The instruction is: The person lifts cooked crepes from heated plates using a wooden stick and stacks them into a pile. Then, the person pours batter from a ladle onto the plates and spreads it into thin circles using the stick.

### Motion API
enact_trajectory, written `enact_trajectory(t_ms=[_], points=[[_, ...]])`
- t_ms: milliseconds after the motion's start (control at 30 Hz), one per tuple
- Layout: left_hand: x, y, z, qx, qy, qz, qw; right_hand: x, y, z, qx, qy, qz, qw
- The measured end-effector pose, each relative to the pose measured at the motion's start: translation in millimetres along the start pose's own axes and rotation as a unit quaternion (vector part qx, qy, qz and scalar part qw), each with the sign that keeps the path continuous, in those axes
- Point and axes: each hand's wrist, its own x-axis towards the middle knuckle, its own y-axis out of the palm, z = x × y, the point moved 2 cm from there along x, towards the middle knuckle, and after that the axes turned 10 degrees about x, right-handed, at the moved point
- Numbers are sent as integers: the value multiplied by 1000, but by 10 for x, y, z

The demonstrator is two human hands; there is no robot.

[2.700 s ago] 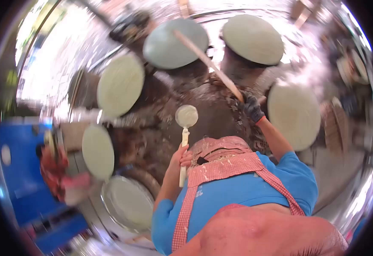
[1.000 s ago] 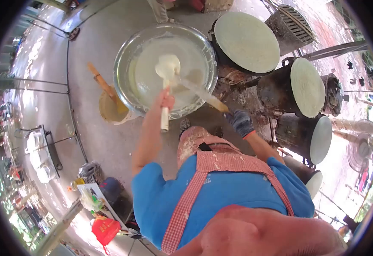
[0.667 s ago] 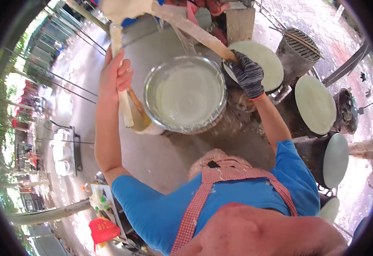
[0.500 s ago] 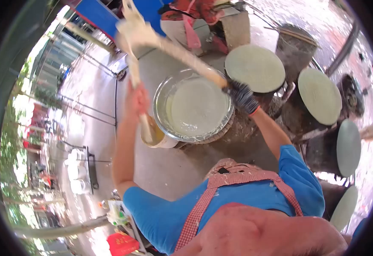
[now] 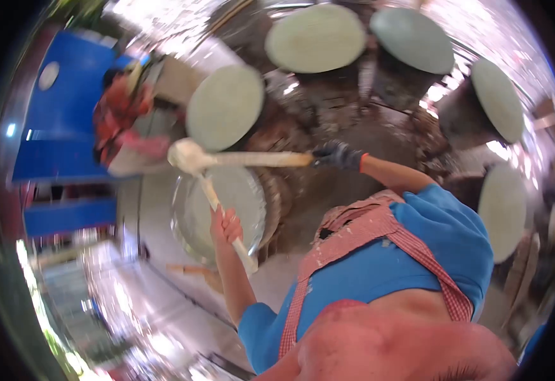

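Observation:
My left hand, bare, is closed around a thin pale stick beside the basin. The dark striped glove on my right hand grips the end of a longer wooden stick. Both sticks meet at a cream-coloured lump, which looks like thick dough or batter, at their far ends. Beneath them is a wide shiny basin holding a pale, smooth batter-like mass. Close beyond the lump lies a round pale-green disc.
More round pale discs top dark drum-like stands in an arc ahead and to the right. A co-worker in red sits at far left near blue panels. A wooden handle sticks out below the basin.
The view has swung right, so the basin and co-worker appear farther left. Both hands still hold their sticks; the lump has come from beyond the basin to its far edge, nearer a disc.

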Motion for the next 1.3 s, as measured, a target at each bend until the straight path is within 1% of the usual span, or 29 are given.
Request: enact_trajectory(t_ms=[33, 100, 133, 200, 233, 267, 300, 367, 400, 433, 467, 533, 567, 600, 633, 700, 733, 800, 867, 900, 933, 1000, 1067, 1100, 1133, 1167, 1200, 1233, 1300], points=[[205, 127, 194, 6, -33, 25, 999, -224, -257, -144, -64, 14, -1, 998], [570, 190, 635, -178, -154, -73, 969, -727, -649, -536, -137, 27, -18, 990], [849, 260, 968, -183, -171, -58, 966, -1055, -986, -711, -151, 21, -35, 988], [1360, 397, 1549, -293, -339, 53, 892, -1749, -1554, -871, -183, 145, -75, 970], [1576, 663, 1840, -316, -376, 105, 865, -2151, -1805, -1022, -162, 98, -160, 969], [1784, 1003, 2112, -320, -388, 93, 859, -2565, -2011, -1177, -138, 54, -244, 958], [1894, 1137, 2232, -329, -401, 110, 848, -2868, -1990, -1190, -193, 81, -274, 939], [2325, 1818, 2582, -308, -467, 226, 798, -3398, -2437, -1173, -257, 159, -351, 886], [2585, 2072, 2708, -240, -456, 245, 822, -3606, -2622, -1107, -264, 208, -397, 854], [2738, 2444, 2783, -204, -477, 248, 818, -3573, -2767, -581, -265, 262, -429, 823], [2955, 2774, 2874, -149, -494, 259, 817, -3617, -3010, -670, -267, 267, -437, 816], [3579, 3213, 3100, -26, -528, 275, 803, -3594, -3464, -873, -286, 187, -533, 774], [3664, 3599, 3108, 164, -367, 296, 867, -3438, -3521, -506, -269, 168, -550, 773], [3830, 3831, 3156, 270, -302, 307, 861, -3215, -3540, -72, -253, 145, -567, 771], [4035, 4041, 3266, 355, -252, 291, 852, -3018, -3693, -30, -353, 3, -543, 762], [4397, 4329, 3573, 444, -196, 278, 829, -2451, -3899, 108, -402, -41, -508, 761], [4553, 4412, 3752, 456, -179, 259, 832, -2302, -3928, 164, -341, 153, -488, 789], [4926, 4469, 3971, 467, -162, 254, 832, -1973, -4114, -34, -361, 187, -495, 768], [5455, 4351, 4155, 660, 43, 226, 715, -1901, -4383, -671, -372, 227, -507, 743], [5652, 4299, 4181, 661, 304, 244, 641, -1968, -4514, -933, -301, 160, -546, 766], [5817, 4209, 4210, 640, 556, 163, 505, -1988, -4624, -1022, -228, 89, -575, 781], [5402, 4344, 3790, 842, 268, 165, 438, -2002, -4519, -706, -19, 119, -580, 806], [5402, 4409, 3707, 838, 264, 181, 441, -1749, -4442, -518, 267, -77, -650, 707], [5380, 4431, 3681, 835, 265, 199, 439, -1501, -4505, -626, 279, -109, -646, 702], [5277, 4483, 3637, 840, 255, 199, 436, -1380, -4663, -910, 34, 47, -614, 787], [5162, 4613, 3546, 800, 262, 189, 505, -1356, -4733, -910, -47, 146, -628, 763], [5141, 4696, 3434, 754, 275, 178, 569, -1345, -4793, -919, -74, 160, -628, 758], [5188, 4702, 3343, 758, 280, 178, 562, -1390, -4853, -988, -38, 115, -636, 763], [5125, 4580, 3093, 611, 450, 191, 623, -1379, -4984, -1404, 115, 3, -636, 763]])
